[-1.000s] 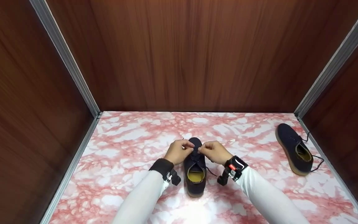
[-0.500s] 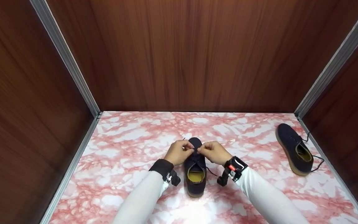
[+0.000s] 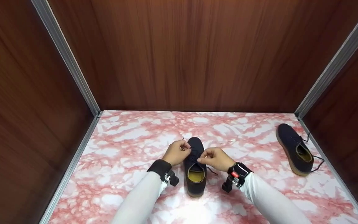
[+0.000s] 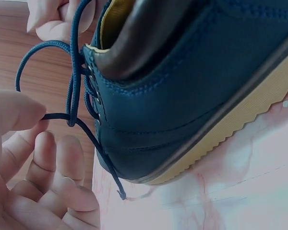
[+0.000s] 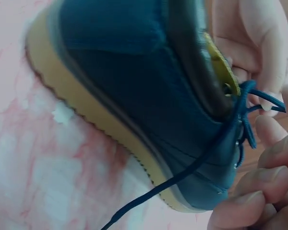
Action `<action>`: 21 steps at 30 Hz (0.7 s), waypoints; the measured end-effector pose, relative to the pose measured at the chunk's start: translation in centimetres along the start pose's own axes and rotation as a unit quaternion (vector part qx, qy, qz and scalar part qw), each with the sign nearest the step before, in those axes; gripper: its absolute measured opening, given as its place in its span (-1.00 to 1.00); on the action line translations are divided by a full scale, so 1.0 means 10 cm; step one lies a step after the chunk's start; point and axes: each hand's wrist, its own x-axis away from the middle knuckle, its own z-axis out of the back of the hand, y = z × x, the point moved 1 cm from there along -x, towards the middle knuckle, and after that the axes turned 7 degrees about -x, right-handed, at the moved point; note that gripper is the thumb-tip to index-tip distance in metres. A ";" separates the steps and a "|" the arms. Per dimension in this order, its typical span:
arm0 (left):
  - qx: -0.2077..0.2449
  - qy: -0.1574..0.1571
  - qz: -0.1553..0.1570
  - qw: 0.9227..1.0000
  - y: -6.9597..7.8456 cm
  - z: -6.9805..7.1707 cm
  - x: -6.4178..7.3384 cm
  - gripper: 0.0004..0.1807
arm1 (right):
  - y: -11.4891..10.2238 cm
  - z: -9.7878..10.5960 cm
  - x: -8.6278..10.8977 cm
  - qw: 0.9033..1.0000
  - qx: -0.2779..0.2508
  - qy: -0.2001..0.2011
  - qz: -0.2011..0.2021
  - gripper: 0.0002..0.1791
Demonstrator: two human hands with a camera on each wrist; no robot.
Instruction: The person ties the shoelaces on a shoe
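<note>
A dark navy shoe (image 3: pixel 195 188) with a yellow lining and tan sole stands upright on the floor, its toe pointing away from me. My left hand (image 3: pixel 176 153) is over the left of the lacing and pinches the dark blue shoelace (image 4: pixel 57 116) between thumb and forefinger. A loose end of it hangs down past the toe side in the left wrist view. Across from it, my right hand (image 3: pixel 218 159) pinches a loop of the same shoelace (image 5: pixel 266 96) at the throat of the shoe. Its fingertips partly leave the right wrist view.
A matching shoe (image 3: pixel 292 147) lies at the right, by the wall, with its lace ends (image 3: pixel 317 163) spread loose. The surface (image 3: pixel 129 149) is pink-and-white marbled. Brown wood-grain panels (image 3: pixel 179 56) with grey metal corner strips (image 3: pixel 73 62) enclose it on three sides.
My right hand has moved toward me and slightly right, down along the lacing, away from my left hand. My left hand has shifted slightly left. The shoes stay in place.
</note>
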 end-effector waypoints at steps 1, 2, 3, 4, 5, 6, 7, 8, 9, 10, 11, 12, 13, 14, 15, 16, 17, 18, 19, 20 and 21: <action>-0.001 0.000 0.002 1.000 0.00 0.00 0.00 -0.96 | 0.00 -0.02 0.00 1.000 0.002 -0.005 0.005 -0.77; 0.000 -0.001 0.003 1.000 -0.01 0.01 0.00 -0.96 | 0.01 -0.03 0.01 1.000 0.004 -0.010 0.007 -0.78; 0.002 -0.001 0.004 1.000 -0.01 0.01 0.00 -0.96 | 0.01 -0.04 0.01 1.000 0.003 -0.014 0.010 -0.78; 0.003 -0.002 0.005 1.000 -0.01 0.01 0.01 -0.96 | 0.01 -0.06 0.01 1.000 0.001 -0.018 0.013 -0.78; 0.004 -0.002 0.005 1.000 -0.01 0.01 0.01 -0.95 | 0.01 -0.07 0.01 1.000 -0.001 -0.022 0.015 -0.79; 0.003 -0.002 0.005 1.000 -0.01 0.01 0.01 -0.94 | 0.01 -0.08 0.00 1.000 -0.002 -0.023 0.017 -0.80; 0.003 -0.003 0.004 1.000 -0.01 0.01 0.01 -0.94 | 0.01 -0.09 0.00 1.000 -0.002 -0.023 0.020 -0.81; 0.006 -0.004 0.005 1.000 0.00 0.01 0.01 -0.93 | 0.01 -0.09 0.00 1.000 -0.001 -0.022 0.022 -0.83; 0.008 -0.004 0.004 1.000 0.00 0.02 0.01 -0.93 | 0.01 -0.09 0.00 0.999 0.002 -0.020 0.026 -0.84; 0.011 -0.005 0.004 1.000 0.00 0.02 0.01 -0.94 | 0.01 -0.09 0.01 0.999 0.007 -0.018 0.028 -0.85; 0.017 -0.006 0.003 1.000 0.00 0.03 0.01 -0.94 | 0.01 -0.08 0.01 0.999 0.013 -0.014 0.030 -0.86; 0.024 -0.007 0.001 1.000 0.00 0.03 0.02 -0.95 | 0.01 -0.08 0.01 0.999 0.018 -0.011 0.032 -0.86; 0.035 -0.010 -0.002 0.999 0.00 0.04 0.02 -0.95 | 0.01 -0.07 0.01 0.999 0.022 -0.008 0.033 -0.86; 0.051 -0.015 -0.002 0.999 -0.01 0.04 0.02 -0.95 | 0.00 -0.06 0.01 0.999 0.024 -0.005 0.033 -0.86; 0.067 -0.021 -0.005 0.998 -0.01 0.05 0.02 -0.93 | 0.00 -0.05 0.01 0.999 0.027 -0.002 0.034 -0.86; 0.083 -0.029 -0.008 0.996 -0.02 0.05 0.02 -0.92 | 0.00 -0.04 0.01 0.999 0.028 0.000 0.034 -0.85; 0.102 -0.038 -0.011 0.994 -0.02 0.06 0.03 -0.90 | 0.00 -0.03 0.01 0.999 0.027 0.001 0.033 -0.86; 0.120 -0.047 -0.013 0.992 -0.03 0.06 0.03 -0.89 | 0.00 -0.02 0.01 0.999 0.025 0.001 0.029 -0.86; 0.139 -0.056 -0.014 0.989 -0.03 0.07 0.04 -0.88 | 0.01 -0.01 0.01 0.999 0.022 0.000 0.028 -0.87; 0.154 -0.065 -0.014 0.986 -0.04 0.08 0.04 -0.87 | 0.01 0.00 0.02 1.000 0.015 -0.003 0.023 -0.88; 0.166 -0.072 -0.018 0.983 -0.04 0.08 0.05 -0.86 | 0.00 0.01 0.02 1.000 0.006 -0.007 0.017 -0.89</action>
